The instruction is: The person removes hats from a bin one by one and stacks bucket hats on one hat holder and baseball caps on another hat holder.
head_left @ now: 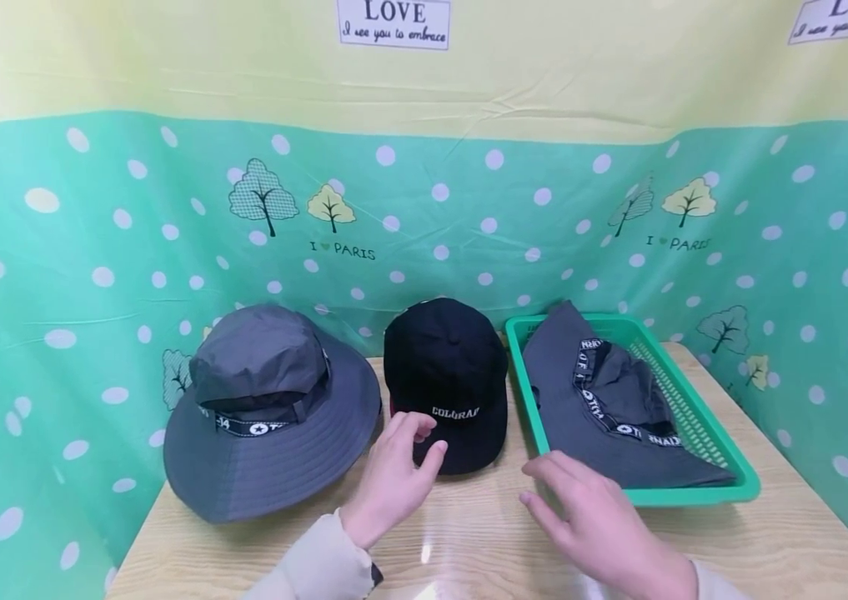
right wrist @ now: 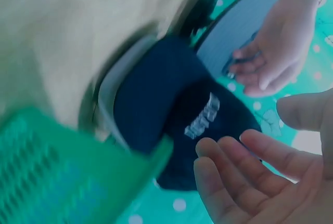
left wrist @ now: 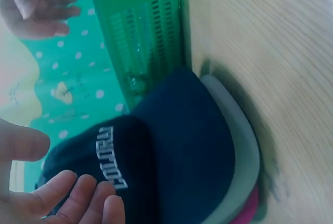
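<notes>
We have the rounded black cloth cap (head_left: 448,354) just ahead of our nearer left hand (head_left: 397,479), brim (head_left: 464,448) towards us; our right hand (head_left: 599,521) is farther; both are loosely spread, empty.

A baseball cap (head_left: 444,358) is coloured black, its front marked with white lettering (head_left: 456,412); beneath it, a pale grey visor (left wrist: 245,130) and a magenta visor (left wrist: 250,206) are shown in the left wrist view. Slate grey is seen in the wide-brimmed sun hat (head_left: 254,358) beside the cap, whose black hatband (head_left: 247,426) is patterned with white lettering and a star; this colouring is repeated in the second sun hat (head_left: 562,425), framed by a green basket (head_left: 679,497). The tabletop (head_left: 484,533) is streaked with light brown wood grain. The curtain (head_left: 439,162) is divided into pale yellow above and green below, the green being scattered with whitish dots and printed with yellow trees (head_left: 331,204).
</notes>
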Available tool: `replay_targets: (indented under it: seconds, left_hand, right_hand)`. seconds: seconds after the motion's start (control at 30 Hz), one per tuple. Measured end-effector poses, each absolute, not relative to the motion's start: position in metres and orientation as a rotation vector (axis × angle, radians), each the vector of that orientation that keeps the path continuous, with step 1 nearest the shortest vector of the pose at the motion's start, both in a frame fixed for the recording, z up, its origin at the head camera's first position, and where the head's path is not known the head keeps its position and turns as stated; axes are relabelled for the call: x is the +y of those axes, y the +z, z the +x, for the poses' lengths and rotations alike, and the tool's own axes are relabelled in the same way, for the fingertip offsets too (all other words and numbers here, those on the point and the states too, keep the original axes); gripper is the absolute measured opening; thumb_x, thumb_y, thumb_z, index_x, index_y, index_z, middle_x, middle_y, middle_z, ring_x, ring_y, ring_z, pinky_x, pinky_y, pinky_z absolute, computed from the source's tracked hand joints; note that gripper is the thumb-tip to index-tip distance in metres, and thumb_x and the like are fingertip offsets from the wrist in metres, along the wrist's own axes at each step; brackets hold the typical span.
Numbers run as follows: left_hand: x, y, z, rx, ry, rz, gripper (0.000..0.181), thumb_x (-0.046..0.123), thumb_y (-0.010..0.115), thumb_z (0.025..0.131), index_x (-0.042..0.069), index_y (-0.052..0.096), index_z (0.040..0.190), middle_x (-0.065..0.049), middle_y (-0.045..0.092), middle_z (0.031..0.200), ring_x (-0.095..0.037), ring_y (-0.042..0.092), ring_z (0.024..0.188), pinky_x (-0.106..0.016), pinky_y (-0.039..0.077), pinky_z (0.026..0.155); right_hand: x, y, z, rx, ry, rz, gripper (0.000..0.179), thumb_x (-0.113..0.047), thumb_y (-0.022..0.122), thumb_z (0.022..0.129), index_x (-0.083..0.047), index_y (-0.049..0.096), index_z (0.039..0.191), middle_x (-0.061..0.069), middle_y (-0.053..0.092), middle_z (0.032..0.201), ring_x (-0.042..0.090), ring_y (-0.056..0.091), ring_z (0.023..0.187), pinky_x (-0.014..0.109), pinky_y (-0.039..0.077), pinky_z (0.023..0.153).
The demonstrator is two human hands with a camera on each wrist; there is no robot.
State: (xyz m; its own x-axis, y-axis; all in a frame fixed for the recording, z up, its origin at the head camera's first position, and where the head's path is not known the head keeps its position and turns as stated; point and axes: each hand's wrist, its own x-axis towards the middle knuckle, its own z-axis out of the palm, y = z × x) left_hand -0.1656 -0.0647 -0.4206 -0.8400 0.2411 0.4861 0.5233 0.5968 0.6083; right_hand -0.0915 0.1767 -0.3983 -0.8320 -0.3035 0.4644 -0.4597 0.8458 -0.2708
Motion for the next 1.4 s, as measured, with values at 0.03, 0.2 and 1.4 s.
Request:
replay_targets:
  seconds: [0.03,0.2,1.4]
  left_hand:
    - [-0.063,-0.42,-0.165,-2.473,-1.105,-0.634,0.023,0.021,0.068,0.086,0.011,0.062,0.106,0.0,0.059,0.098,-0.015,0.057,0.092,-0.032,0.048,0.079]
    - [-0.051,-0.418,-0.163,-2.488,-1.101,-0.718,0.023,0.022,0.067,0.087,0.012,0.061,0.107,0.0,0.058,0.097,-0.014,0.056,0.091,-0.03,0.048,0.079]
    - [0.055,-0.441,-0.178,-2.783,-1.63,-0.622,0.041,0.039,0.062,0.09,0.005,0.059,0.113,0.01,0.061,0.074,-0.005,0.057,0.071,-0.027,0.047,0.07]
  right_hand:
    - [0.181,-0.395,-0.093,-2.609,0.504,0.572,0.021,-0.02,0.076,0.08,-0.021,0.066,0.099,-0.017,0.059,0.095,0.0,0.057,0.082,0.026,0.051,0.066]
    - [0.2,-0.381,-0.103,-2.611,0.4,0.579,0.016,-0.02,0.076,0.081,-0.022,0.067,0.095,-0.016,0.061,0.091,0.002,0.059,0.082,0.029,0.052,0.065]
    - [0.252,-0.387,-0.213,-3.404,-0.186,0.58,0.043,-0.033,0.079,0.076,-0.005,0.064,0.105,0.011,0.065,0.095,0.03,0.062,0.088,0.05,0.05,0.078]
